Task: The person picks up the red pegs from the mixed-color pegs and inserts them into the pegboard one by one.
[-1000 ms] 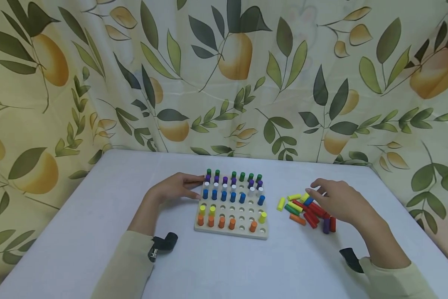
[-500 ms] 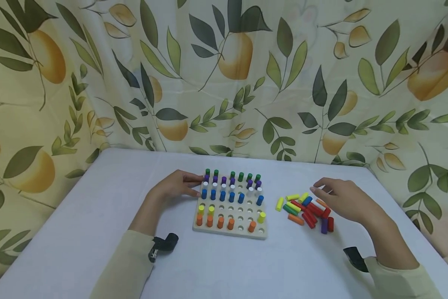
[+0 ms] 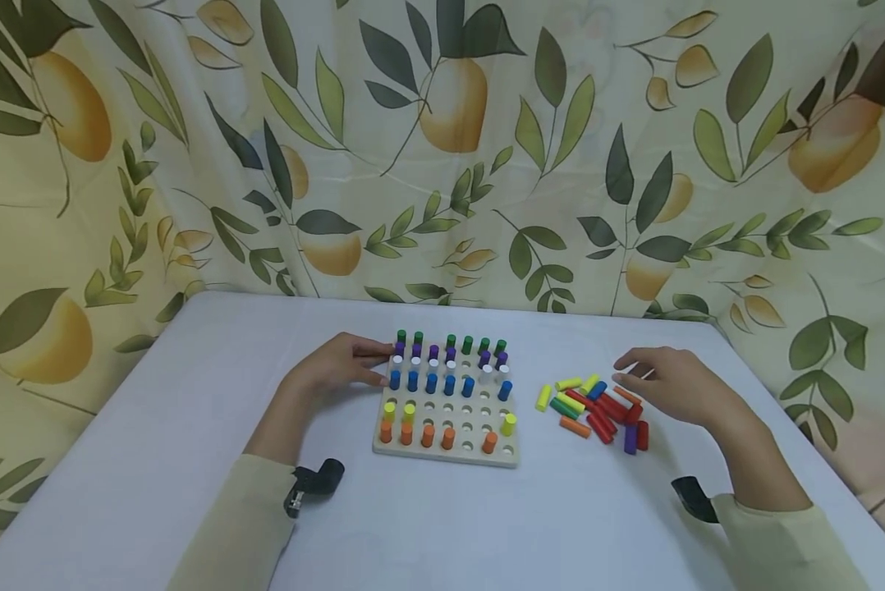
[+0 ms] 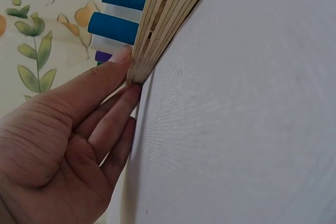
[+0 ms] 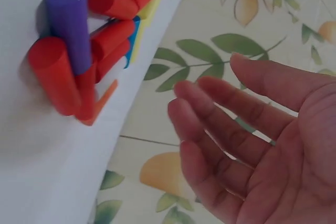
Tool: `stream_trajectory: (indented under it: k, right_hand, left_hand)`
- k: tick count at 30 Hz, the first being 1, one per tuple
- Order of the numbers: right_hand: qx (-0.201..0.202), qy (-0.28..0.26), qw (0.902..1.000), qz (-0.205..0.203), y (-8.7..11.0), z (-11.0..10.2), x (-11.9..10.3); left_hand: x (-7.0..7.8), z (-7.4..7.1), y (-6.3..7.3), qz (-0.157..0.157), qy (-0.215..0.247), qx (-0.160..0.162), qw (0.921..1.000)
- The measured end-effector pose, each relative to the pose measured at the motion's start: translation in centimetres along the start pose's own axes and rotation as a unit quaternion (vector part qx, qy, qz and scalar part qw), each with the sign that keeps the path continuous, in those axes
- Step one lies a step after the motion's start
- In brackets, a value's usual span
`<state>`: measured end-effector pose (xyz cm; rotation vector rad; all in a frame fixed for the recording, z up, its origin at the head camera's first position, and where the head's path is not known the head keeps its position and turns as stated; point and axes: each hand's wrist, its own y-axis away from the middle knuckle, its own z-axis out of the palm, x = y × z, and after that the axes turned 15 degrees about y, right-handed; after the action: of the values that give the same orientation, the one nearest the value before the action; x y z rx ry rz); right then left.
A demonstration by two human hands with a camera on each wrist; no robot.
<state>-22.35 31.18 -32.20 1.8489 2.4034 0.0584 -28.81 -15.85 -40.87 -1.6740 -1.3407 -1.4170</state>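
Observation:
A pale wooden pegboard (image 3: 442,457) lies on the table, with green, purple, white, blue, yellow and orange pegs standing in rows and several bare holes toward its front. My left hand (image 3: 339,361) holds the board by its left edge; in the left wrist view the thumb (image 4: 113,69) is at the upper edge and the other fingers lie against the layered side. To the right is a loose pile of coloured pegs (image 3: 601,424), among them a purple peg (image 5: 71,27). My right hand (image 3: 667,386) hovers at the pile's right side, fingers loosely bent and holding nothing.
The white table (image 3: 487,533) stretches around the board and the pile. A curtain (image 3: 428,205) printed with fruit and leaves hangs behind the table's far edge. Black wrist cameras (image 3: 315,480) sit at both sleeves.
My right hand has drawn back to the right from over the pile, showing more of the pegs, and its fingers are empty. My left hand keeps its place on the board; the head view shifts slightly.

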Motion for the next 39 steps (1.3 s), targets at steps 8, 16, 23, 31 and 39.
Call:
stream_trajectory:
  k: [8,16,23,31,39]
  right_hand:
    - [-0.015,-0.031,0.9993,0.015,-0.9,1.2,3.3]
    - [-0.070,-0.103,0.9921,0.012,-0.4,1.3,5.8]
    - [-0.117,-0.160,0.9800,-0.014,0.4,1.0,7.6]
    - [-0.207,-0.193,0.9583,-0.043,0.3,2.0,8.4]
    - [-0.213,-0.168,0.9621,-0.025,0.0,3.1,7.8]
  left_hand:
    - [0.0,-0.1,0.1,0.004,0.000,-0.006,1.0000]
    - [0.2,0.0,0.2,-0.006,-0.004,-0.001,1.0000]
    - [0.1,0.1,0.1,-0.011,-0.001,0.000,0.9999]
    - [0.0,0.0,0.3,-0.009,0.004,0.002,1.0000]
    - [0.0,0.1,0.2,-0.011,0.005,0.001,0.9999]
